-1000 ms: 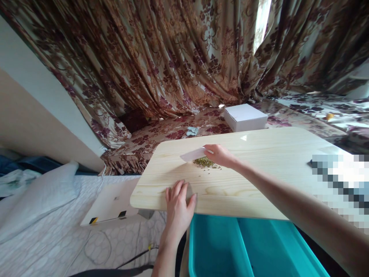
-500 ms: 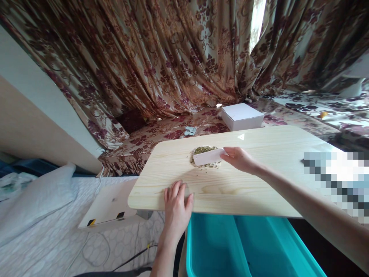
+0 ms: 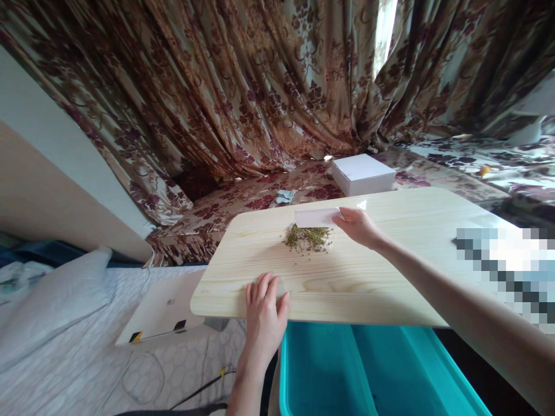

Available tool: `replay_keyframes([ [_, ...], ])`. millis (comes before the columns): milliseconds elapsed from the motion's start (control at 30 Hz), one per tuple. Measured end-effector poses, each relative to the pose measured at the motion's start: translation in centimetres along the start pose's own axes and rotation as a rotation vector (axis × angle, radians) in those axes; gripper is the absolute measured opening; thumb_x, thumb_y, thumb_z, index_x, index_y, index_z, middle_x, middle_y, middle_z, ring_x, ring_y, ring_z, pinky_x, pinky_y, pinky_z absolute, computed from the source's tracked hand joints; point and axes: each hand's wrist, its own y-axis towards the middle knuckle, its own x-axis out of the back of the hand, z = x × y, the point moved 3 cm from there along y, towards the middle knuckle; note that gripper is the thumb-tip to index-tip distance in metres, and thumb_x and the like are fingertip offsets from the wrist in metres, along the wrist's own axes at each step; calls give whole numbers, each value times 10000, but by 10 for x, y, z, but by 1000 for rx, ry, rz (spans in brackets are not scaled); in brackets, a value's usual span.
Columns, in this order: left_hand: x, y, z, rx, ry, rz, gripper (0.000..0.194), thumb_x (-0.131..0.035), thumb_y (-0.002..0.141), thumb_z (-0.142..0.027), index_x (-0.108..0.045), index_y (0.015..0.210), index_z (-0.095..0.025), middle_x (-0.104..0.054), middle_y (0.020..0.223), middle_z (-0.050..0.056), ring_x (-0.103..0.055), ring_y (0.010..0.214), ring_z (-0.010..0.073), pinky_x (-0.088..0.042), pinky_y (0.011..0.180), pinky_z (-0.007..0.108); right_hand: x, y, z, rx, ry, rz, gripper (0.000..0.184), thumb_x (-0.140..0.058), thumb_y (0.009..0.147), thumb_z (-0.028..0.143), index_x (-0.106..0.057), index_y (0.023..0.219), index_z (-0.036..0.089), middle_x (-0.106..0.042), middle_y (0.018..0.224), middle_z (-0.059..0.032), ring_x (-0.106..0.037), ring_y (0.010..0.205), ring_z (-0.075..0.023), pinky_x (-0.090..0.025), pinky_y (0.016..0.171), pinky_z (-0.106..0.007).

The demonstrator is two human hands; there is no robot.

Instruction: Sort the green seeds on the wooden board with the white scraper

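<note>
A pile of small green beans or seeds (image 3: 309, 237) lies on the light wooden table (image 3: 368, 283), with loose ones scattered round its edges. My right hand (image 3: 356, 224) pinches the right end of a flat white strip (image 3: 315, 218), like a card or plastic scraper. The strip is on the far side of the pile and covers part of its back edge. Near the front edge of the table, my left hand (image 3: 265, 303) rests palm down with fingers spread, holding nothing.
Below the table's front edge is a turquoise divided tub (image 3: 321, 364). A white box (image 3: 363, 174) and a small pale blue cloth (image 3: 285, 196) sit beyond the table. To the left, a white panel (image 3: 162, 306) and a cable lie on the bed. A pixelated patch covers the right side.
My right hand has moved the white strip from the near side of the pile to its far side, uncovering the green heap. My left hand stays in place.
</note>
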Motion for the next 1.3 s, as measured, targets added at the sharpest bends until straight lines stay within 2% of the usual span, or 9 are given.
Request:
replay_keyframes([
  [167, -1, -1, 0, 7, -8, -9, 327, -429, 907, -298, -540, 1187, -170, -541, 1270, 134, -462, 1207, 274, -278, 1061, 518, 12, 16, -19, -115, 63, -135, 134, -567, 732, 223, -673, 756, 144, -714, 742, -57, -624, 724, -173, -480, 639, -255],
  [367, -2, 6, 7, 19, -32, -5, 354, -462, 884, -318, -540, 1186, -152, -541, 1269, 136, -481, 1194, 268, -315, 1057, 480, 19, 22, -39, -209, 55, -197, 109, -616, 689, 214, -673, 722, 129, -689, 655, -49, -608, 665, -170, -469, 573, -252],
  [467, -2, 18, 14, 53, -37, -28, 411, -474, 877, -330, -487, 1248, -153, -515, 1302, 146, -474, 1206, 279, -293, 1063, 505, 16, 19, -42, -244, 71, -201, 105, -614, 680, 210, -668, 713, 126, -673, 626, -39, -585, 608, -150, -446, 525, -239],
  [600, -5, 30, 18, 84, -45, -45, 449, -484, 873, -325, -439, 1290, -163, -512, 1304, 151, -468, 1212, 280, -284, 1061, 517, 6, 15, -41, -282, 103, -182, 102, -572, 685, 180, -659, 702, 129, -657, 609, -24, -545, 524, -119, -406, 463, -220],
  [767, -14, 26, 14, 82, -63, -25, 453, -506, 858, -333, -460, 1272, -156, -525, 1288, 146, -471, 1207, 280, -299, 1060, 489, -3, 11, -37, -320, 151, -146, 111, -567, 672, 145, -666, 720, 135, -675, 636, -34, -572, 533, -125, -421, 458, -212],
  [1100, -15, 25, 10, 87, -80, -26, 436, -502, 848, -312, -472, 1253, -151, -530, 1282, 145, -471, 1203, 280, -295, 1058, 499, -3, 7, -25, -338, 208, -74, 137, -561, 697, 146, -668, 781, 131, -710, 752, -61, -611, 593, -126, -457, 498, -203],
  [1300, -16, 22, 11, 89, -83, -19, 443, -501, 848, -316, -472, 1258, -149, -521, 1295, 154, -464, 1212, 288, -274, 1060, 533, -1, 5, -14, -328, 222, -36, 142, -564, 696, 147, -666, 796, 140, -725, 814, -76, -648, 662, -156, -507, 581, -244],
])
